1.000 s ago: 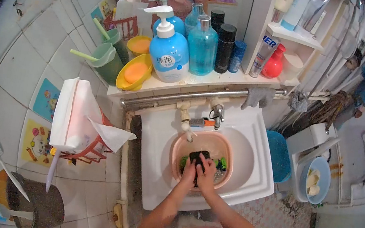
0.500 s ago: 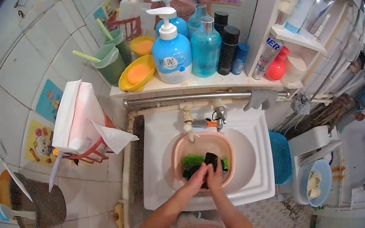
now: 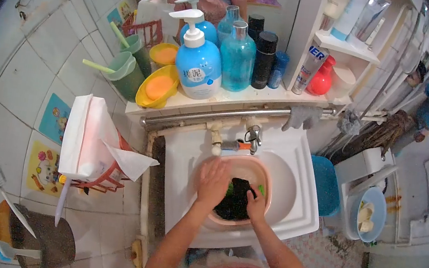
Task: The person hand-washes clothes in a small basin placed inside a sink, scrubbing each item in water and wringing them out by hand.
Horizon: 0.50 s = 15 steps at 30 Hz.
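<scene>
A pink basin (image 3: 270, 191) sits in the white sink (image 3: 293, 190). Dark cloth with bright green parts (image 3: 232, 204) lies in it. My right hand (image 3: 256, 204), at the basin's right side, grips the black cloth's edge between thumb and fingers. Over the basin's upper left rim is my left hand (image 3: 214, 180), its fingers spread and holding nothing, close to the white tap spout (image 3: 216, 148). Behind the basin stands the metal faucet (image 3: 255, 139), with an orange and grey brush handle (image 3: 237, 145) beside it.
Bottles, including a blue pump bottle (image 3: 198, 69), line the shelf (image 3: 229, 101) behind the sink. A tissue pack (image 3: 89, 139) hangs on the left wall. To the right are a teal bin (image 3: 325, 186) and a light blue basin (image 3: 383, 216).
My hands have moved apart: the left went up and left to the basin's rim and opened, while the right stayed on the black cloth, which now looks more spread out.
</scene>
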Motion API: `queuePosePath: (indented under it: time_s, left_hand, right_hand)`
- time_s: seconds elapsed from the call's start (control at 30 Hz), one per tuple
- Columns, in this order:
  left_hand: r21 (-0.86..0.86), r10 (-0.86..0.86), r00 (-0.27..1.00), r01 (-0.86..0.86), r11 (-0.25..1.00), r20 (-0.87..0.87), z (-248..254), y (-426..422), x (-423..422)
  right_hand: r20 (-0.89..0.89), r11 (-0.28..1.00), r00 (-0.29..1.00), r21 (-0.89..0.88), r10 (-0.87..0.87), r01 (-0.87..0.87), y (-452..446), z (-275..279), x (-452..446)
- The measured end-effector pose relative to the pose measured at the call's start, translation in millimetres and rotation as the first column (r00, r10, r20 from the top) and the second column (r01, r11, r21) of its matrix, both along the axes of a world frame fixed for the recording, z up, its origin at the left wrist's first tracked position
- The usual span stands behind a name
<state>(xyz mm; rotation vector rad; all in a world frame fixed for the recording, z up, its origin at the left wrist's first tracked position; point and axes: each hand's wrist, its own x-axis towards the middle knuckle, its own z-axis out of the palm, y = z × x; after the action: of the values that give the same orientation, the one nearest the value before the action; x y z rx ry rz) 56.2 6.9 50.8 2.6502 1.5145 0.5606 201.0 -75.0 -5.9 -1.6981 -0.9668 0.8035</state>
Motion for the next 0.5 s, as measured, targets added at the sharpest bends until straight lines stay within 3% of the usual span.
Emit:
queuePosePath:
  time_s: [0.13, 0.2, 0.23, 0.27, 0.3, 0.37, 0.4, 0.43, 0.5]
  left_hand:
    - [0.074, -0.032, 0.997, 0.037, 0.997, -0.066, 6.3, -11.7, -16.5]
    - [-0.031, -0.035, 0.982, 0.041, 0.999, 0.184, 9.4, -28.8, -13.5]
    - [-0.031, -0.034, 0.982, 0.04, 0.999, 0.184, -0.6, -37.6, -5.9]
    - [-0.372, 0.154, 0.826, 0.072, 0.925, 0.543, -15.9, -48.3, 6.8]
    - [-0.625, 0.433, 0.542, 0.236, 0.744, 0.72, -25.2, -54.6, 15.0]
    - [-0.621, 0.36, 0.584, 0.338, 0.707, 0.727, -8.2, -56.8, 21.7]
    - [-0.618, 0.403, 0.533, 0.32, 0.719, 0.744, -44.9, -49.8, 19.9]
    - [-0.69, 0.511, 0.557, 0.166, 0.704, 0.655, -43.4, -37.8, 12.7]
    - [-0.689, 0.605, 0.41, 0.085, 0.72, 0.682, -28.3, -29.6, -3.5]
  right_hand:
    - [-0.062, 0.994, 0.994, -0.072, -0.09, 0.085, -2.0, 15.9, 5.1]
    - [-0.081, 0.992, 0.99, -0.065, -0.111, 0.106, -5.2, 18.7, 3.9]
    - [-0.048, 0.998, 0.997, 0.013, -0.055, 0.055, -7.2, 15.3, 1.7]
    - [-0.012, 0.996, 1.0, 0.087, 0.0, 0.001, -8.9, 11.3, -0.5]
    - [-0.013, 0.996, 1.0, 0.085, 0.001, 0.001, -9.7, 16.3, -5.2]
    - [-0.107, 0.958, 0.974, 0.23, 0.2, -0.171, -12.4, 42.6, -16.2]
    - [0.032, 0.96, 0.99, 0.24, 0.141, -0.144, -10.9, 57.1, -17.6]
    - [0.032, 0.96, 0.989, 0.238, 0.142, -0.146, -7.7, 52.9, -8.4]
    - [-0.282, 0.992, 0.951, 0.007, 0.125, -0.128, -3.4, 38.2, 24.2]
